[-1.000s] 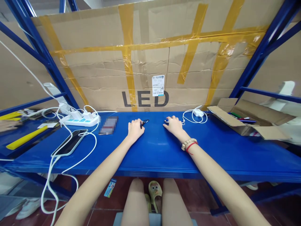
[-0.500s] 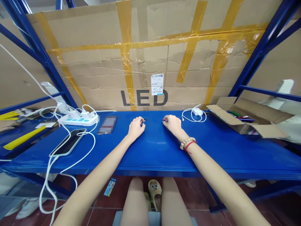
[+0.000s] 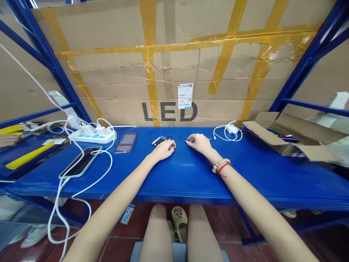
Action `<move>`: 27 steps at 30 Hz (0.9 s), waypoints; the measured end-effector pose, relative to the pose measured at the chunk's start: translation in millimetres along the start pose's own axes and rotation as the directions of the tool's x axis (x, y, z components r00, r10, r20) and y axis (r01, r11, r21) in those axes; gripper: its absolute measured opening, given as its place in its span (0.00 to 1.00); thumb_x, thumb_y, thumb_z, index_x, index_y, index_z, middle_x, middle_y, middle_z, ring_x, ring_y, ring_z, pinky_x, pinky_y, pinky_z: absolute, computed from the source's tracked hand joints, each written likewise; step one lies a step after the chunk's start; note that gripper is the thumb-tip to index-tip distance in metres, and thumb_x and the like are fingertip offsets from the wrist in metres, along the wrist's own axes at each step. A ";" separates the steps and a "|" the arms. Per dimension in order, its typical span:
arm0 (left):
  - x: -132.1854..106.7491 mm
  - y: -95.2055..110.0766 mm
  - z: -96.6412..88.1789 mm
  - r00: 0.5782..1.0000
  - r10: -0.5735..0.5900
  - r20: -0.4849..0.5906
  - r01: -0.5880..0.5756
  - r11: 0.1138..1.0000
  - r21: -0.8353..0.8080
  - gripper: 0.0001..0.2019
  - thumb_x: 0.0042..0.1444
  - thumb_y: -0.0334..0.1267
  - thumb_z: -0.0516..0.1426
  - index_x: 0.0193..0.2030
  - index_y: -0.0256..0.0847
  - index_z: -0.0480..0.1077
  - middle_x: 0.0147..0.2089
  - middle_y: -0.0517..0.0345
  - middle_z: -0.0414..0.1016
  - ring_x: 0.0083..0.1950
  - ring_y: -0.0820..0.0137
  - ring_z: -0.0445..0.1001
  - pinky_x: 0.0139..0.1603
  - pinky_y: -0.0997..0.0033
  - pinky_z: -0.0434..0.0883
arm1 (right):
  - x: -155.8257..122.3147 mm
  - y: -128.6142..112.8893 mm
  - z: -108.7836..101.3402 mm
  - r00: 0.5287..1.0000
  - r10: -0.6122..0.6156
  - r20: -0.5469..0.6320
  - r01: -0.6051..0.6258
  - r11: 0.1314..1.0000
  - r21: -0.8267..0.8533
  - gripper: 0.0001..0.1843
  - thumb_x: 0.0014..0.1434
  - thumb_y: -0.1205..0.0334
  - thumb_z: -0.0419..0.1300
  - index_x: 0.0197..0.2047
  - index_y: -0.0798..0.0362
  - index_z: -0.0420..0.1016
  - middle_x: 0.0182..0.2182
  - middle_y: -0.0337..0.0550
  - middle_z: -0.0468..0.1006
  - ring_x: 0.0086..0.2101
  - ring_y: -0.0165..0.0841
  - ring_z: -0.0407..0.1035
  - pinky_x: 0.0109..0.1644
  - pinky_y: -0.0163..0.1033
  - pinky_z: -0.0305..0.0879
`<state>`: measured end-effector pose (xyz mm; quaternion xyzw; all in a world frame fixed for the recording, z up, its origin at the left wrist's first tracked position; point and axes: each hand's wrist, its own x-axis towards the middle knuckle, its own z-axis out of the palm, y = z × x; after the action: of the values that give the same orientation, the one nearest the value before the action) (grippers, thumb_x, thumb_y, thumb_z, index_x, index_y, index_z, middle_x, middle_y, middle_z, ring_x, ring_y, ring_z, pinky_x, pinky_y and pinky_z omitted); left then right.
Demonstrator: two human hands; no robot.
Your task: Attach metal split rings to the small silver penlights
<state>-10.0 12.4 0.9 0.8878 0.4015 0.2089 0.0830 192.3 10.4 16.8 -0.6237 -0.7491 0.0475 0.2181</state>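
Observation:
My left hand (image 3: 165, 150) rests on the blue table with its fingers curled down and close together. What its fingertips hold, if anything, is hidden. Just beyond its knuckles lie a short silver tube (image 3: 155, 141) and a slim black piece (image 3: 165, 138), which look like pen parts. My right hand (image 3: 200, 143) pinches a small dark-and-silver piece (image 3: 187, 141) between thumb and fingertips, low over the table. A thin dark piece (image 3: 209, 138) shows behind that hand, partly covered by it.
An open cardboard box (image 3: 286, 136) with several pens stands at right, near a white charger (image 3: 231, 129) and cable. To the left are a power strip (image 3: 94, 137), a phone (image 3: 80, 162) with looping cables, and a blurred dark rectangle (image 3: 127, 142). Taped cardboard (image 3: 120, 83) rises behind.
My left hand has moved slightly right, away from its dark piece; the silver tube and black piece now show beyond it. My right hand still pinches a small piece. The view has shifted slightly.

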 end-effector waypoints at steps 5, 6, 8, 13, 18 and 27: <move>-2.3 5.4 -1.6 0.995 -0.087 -0.058 0.089 0.995 0.047 0.10 0.52 0.30 0.48 0.39 0.40 0.65 0.29 0.59 0.69 0.32 0.69 0.69 0.36 0.70 0.66 | 5.1 1.6 13.0 0.935 -0.346 0.079 0.324 0.923 0.207 0.11 0.56 0.61 0.58 0.42 0.52 0.75 0.36 0.41 0.78 0.35 0.29 0.71 0.38 0.31 0.64; -2.6 6.1 -1.6 0.992 -0.102 -0.072 0.105 0.993 0.051 0.10 0.53 0.30 0.48 0.41 0.40 0.65 0.29 0.59 0.69 0.31 0.68 0.70 0.35 0.70 0.66 | 5.7 1.6 14.8 0.922 -0.379 0.080 0.354 0.908 0.225 0.12 0.56 0.61 0.58 0.43 0.53 0.75 0.36 0.42 0.78 0.34 0.29 0.71 0.38 0.31 0.64; -2.8 6.5 -1.2 0.990 -0.113 -0.085 0.118 0.991 0.055 0.11 0.54 0.31 0.48 0.44 0.40 0.63 0.28 0.59 0.69 0.31 0.68 0.70 0.35 0.69 0.66 | 6.5 2.1 17.1 0.915 -0.396 0.079 0.371 0.902 0.220 0.13 0.56 0.59 0.58 0.43 0.53 0.75 0.36 0.43 0.78 0.34 0.29 0.71 0.38 0.32 0.64; -3.0 5.7 -0.2 0.992 -0.105 -0.077 0.110 0.992 0.065 0.11 0.55 0.32 0.48 0.44 0.40 0.63 0.29 0.59 0.69 0.32 0.68 0.70 0.35 0.70 0.65 | 8.0 6.4 18.8 0.908 -0.404 0.111 0.377 0.904 0.202 0.15 0.57 0.56 0.56 0.44 0.53 0.76 0.35 0.43 0.77 0.33 0.30 0.70 0.37 0.32 0.63; -4.2 4.5 -0.2 0.991 -0.111 -0.079 0.114 0.993 0.029 0.11 0.55 0.32 0.48 0.45 0.40 0.62 0.28 0.60 0.69 0.31 0.68 0.70 0.35 0.69 0.65 | 8.2 6.3 20.1 0.901 -0.412 0.134 0.387 0.904 0.181 0.15 0.58 0.58 0.55 0.46 0.52 0.75 0.37 0.44 0.77 0.34 0.31 0.70 0.38 0.33 0.63; -3.0 5.3 -2.9 0.995 -0.079 -0.056 0.080 0.997 0.003 0.08 0.59 0.37 0.48 0.42 0.40 0.65 0.30 0.58 0.71 0.32 0.68 0.70 0.37 0.69 0.65 | 2.8 -3.7 14.7 0.896 -0.430 0.108 0.406 0.895 0.186 0.12 0.57 0.61 0.57 0.44 0.54 0.75 0.37 0.45 0.77 0.35 0.31 0.70 0.40 0.34 0.63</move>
<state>-9.5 6.6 4.3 0.8652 0.4393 0.2291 0.0777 182.8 15.3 5.6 -0.4231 -0.8736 0.1044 0.2165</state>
